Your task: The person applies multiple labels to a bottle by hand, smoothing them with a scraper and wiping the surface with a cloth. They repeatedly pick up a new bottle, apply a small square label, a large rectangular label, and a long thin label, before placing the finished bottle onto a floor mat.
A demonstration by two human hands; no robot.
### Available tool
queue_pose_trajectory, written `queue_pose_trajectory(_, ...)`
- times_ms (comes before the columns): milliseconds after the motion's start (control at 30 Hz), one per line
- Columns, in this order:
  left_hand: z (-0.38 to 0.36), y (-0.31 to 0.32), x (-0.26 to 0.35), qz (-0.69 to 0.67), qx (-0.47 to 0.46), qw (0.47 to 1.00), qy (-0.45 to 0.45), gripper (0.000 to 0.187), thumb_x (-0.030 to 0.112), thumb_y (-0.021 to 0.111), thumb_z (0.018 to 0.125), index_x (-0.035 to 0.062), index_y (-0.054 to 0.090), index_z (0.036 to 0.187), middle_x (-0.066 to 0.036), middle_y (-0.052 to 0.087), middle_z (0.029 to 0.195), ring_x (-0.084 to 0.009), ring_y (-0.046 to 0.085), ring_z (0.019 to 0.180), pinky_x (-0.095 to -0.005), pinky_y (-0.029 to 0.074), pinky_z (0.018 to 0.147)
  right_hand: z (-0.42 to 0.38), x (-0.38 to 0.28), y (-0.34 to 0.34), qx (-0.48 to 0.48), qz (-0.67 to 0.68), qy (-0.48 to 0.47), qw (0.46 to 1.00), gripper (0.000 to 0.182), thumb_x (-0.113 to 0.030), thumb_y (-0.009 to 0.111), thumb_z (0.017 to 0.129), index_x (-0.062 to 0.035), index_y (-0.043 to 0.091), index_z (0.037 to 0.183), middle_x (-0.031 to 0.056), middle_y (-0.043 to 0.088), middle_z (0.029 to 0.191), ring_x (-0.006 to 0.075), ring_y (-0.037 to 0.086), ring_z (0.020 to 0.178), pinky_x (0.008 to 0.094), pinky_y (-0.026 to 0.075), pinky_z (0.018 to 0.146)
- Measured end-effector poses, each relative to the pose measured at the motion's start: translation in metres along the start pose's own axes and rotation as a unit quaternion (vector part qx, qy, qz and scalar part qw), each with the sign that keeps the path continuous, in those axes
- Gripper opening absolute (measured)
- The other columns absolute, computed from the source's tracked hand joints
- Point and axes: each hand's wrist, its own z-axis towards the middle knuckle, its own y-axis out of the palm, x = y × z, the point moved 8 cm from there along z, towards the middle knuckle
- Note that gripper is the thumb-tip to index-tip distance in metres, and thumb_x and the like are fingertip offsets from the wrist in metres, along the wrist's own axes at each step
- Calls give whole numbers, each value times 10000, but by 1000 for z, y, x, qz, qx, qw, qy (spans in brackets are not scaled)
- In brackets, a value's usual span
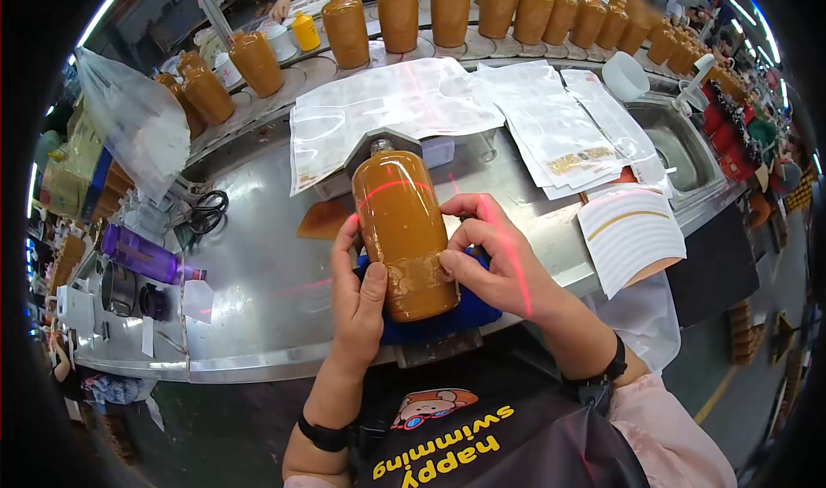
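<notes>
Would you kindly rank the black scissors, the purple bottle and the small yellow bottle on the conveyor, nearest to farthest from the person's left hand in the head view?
From the left hand, which rests on the brown bottle:
1. Black scissors, on the steel table to its left and a little beyond.
2. Purple bottle, lying farther left near the table's edge.
3. Small yellow bottle, far beyond on the conveyor.

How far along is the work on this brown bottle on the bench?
Done: the bottle lies on the blue pad. In hand: the left hand and right hand press a clear label onto its lower part. Left: a stack of label sheets and a row of bottles on the conveyor.
</notes>
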Motion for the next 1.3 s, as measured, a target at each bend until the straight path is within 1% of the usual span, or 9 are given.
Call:
queue_pose_trajectory(100,0,2,4,-7,4,1000,5,604,285,492,1005,-37,250,1455,-183,367,1437,-251,346,1344,-365,264,1121,0,1,-1,23,-4,-14,1000,142,-126,650,853,-14,575,812,196,502,1182,340,506,1112,413,412,946)
queue_pose_trajectory(400,-1,2,3,3,10,1000,11,596,283,487,1008,-35,257,1457,-182,361,1443,-249,344,1346,-364,259,1123,1,-3,-1,47,-5,-30,998,147,-130,650,858,-20,569,804,180,513,1154,335,486,1093,426,385,959)
queue_pose_trajectory(600,-1,4,11,40,-1,999,3,702,385,497,992,-34,216,1480,-183,321,1475,-257,362,1352,-365,279,1121,-3,3,-15,81,-52,-35,995,130,-28,627,840,-17,590,964,213,503,1238,358,540,1101,373,501,803)
queue_pose_trajectory(700,-9,10,39,258,-56,955,134,892,476,627,894,-53,206,1475,-285,287,1491,-381,300,1392,-440,212,1145,-10,-2,-42,181,43,-56,981,322,23,571,878,-22,557,1196,193,569,1221,238,633,998,295,523,762)
queue_pose_trajectory(767,-14,20,44,362,-83,921,119,1060,535,713,797,-69,169,1478,-342,230,1499,-462,262,1398,-489,191,1149,-11,-14,-25,126,144,37,981,386,-19,576,898,-29,503,1277,156,627,1123,212,638,958,303,516,780)
queue_pose_trajectory(833,-16,26,39,416,-90,899,105,1079,528,728,784,-70,160,1479,-348,223,1499,-474,265,1392,-500,195,1146,-5,-22,-5,99,73,-36,992,400,-96,607,902,-28,485,1277,130,652,997,202,639,888,336,513,769)
queue_pose_trajectory(1000,-18,22,34,344,-75,927,132,1097,522,734,782,-77,142,1484,-342,202,1511,-470,287,1386,-466,245,1139,-26,35,-18,140,95,85,982,310,-57,585,931,-5,503,1225,65,613,875,48,549,761,208,458,654)
queue_pose_trajectory(1167,-23,19,34,310,-36,938,154,1025,550,687,816,-85,208,1463,-320,255,1503,-450,299,1389,-496,206,1149,-38,47,-9,108,256,139,950,338,-61,569,947,5,483,1268,33,591,1061,62,537,965,224,452,856)
queue_pose_trajectory(1300,-37,34,51,571,-64,775,263,813,524,660,840,38,372,1424,-193,441,1435,-378,330,1390,-577,97,1152,-37,53,-8,115,227,103,962,320,-83,592,940,6,502,1234,37,603,996,64,537,889,227,467,794)
